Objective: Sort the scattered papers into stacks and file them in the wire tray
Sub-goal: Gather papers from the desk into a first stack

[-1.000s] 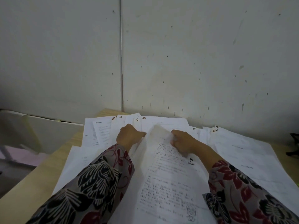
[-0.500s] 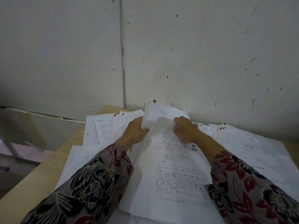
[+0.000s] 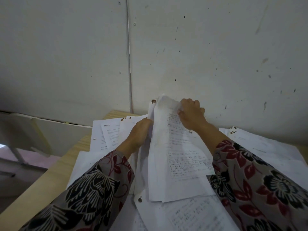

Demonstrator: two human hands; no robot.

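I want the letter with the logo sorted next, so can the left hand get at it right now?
Probably not yet: the letter lies close beside the left hand, but that hand grips the lifted sheets with the right hand.

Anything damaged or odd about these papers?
Yes: brown stains mark several corners, as on the raised sheet in the left hand and a sheet at right. The held sheet crumples under the right hand's grip.

Left hand [image 3: 140, 133] gripping sheets [image 3: 176, 147] low; right hand [image 3: 192, 115] higher, fingers [image 3: 195, 103] pinching top.
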